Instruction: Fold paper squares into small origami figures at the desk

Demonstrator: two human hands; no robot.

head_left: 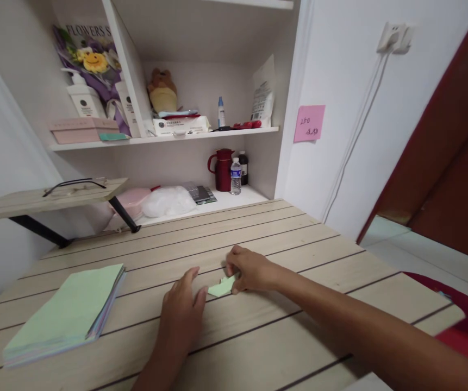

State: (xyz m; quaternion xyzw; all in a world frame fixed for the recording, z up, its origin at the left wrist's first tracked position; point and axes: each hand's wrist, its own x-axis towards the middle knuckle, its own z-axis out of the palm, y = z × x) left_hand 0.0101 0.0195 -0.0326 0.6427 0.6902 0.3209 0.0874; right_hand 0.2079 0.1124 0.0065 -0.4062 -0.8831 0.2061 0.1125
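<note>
A small folded piece of light green paper (220,287) lies low over the wooden table (282,347). My right hand (252,270) pinches its right end between thumb and fingers, which hide part of the paper. Just left of the paper is my left hand (183,304), its thumb and fingers apart with nothing between them. The left thumb tip is close to the paper's left end; whether they touch I cannot tell. Farther left lies a stack of coloured paper (68,309) with a light green sheet on top.
A small raised shelf (46,198) with glasses (74,184) on it stands at the table's back left. Behind the table, a white cabinet (217,209) holds a red jug (222,171), a water bottle (236,176) and a plastic bag (168,201). A pink note (309,123) is on the wall.
</note>
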